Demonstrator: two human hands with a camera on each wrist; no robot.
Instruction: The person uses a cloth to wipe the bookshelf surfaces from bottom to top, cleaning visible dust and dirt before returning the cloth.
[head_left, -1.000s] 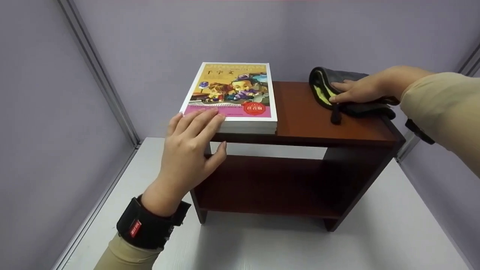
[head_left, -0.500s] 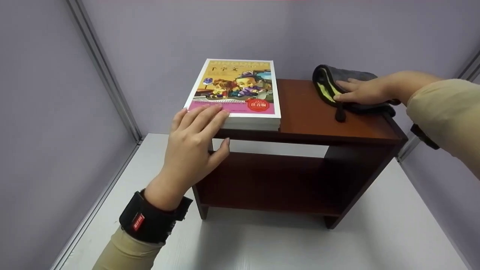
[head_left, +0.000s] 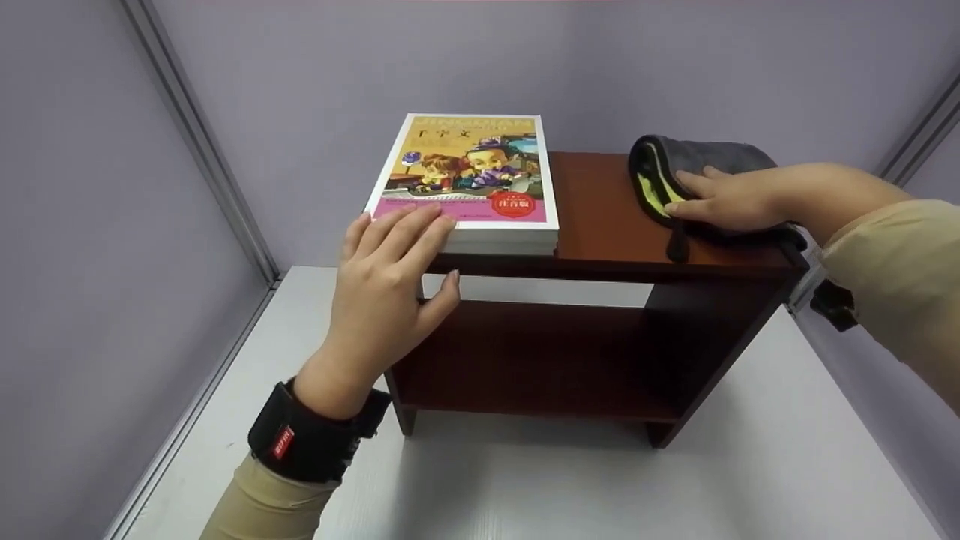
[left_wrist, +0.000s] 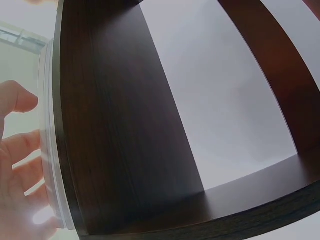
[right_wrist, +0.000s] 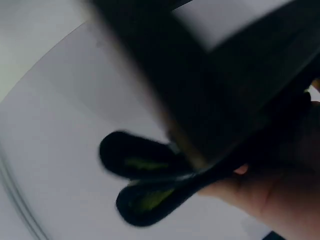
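Note:
My left hand (head_left: 382,292) rests its extended fingers on the near left corner of a stack of books (head_left: 469,169) with a colourful cartoon cover on top. In the left wrist view its fingers (left_wrist: 27,172) lie along the pages' edge, thumb apart. My right hand (head_left: 757,199) presses a folded grey cloth (head_left: 720,154) with a yellow-green inside and black edging onto the right part of a small brown shelf unit (head_left: 592,210). The hand lies flat, its thumb toward the near side. Folded ends of the cloth (right_wrist: 150,207) hang past the shelf's edge in the right wrist view.
A lower board (head_left: 532,360) spans the shelf unit below its top. The unit stands on a white floor (head_left: 540,487) close to a grey back wall (head_left: 337,60). Metal-framed side panels (head_left: 195,150) stand left and right.
My right hand and the cloth have slid across the top toward its near edge. My left hand stays on the books, and the head view shifts slightly.

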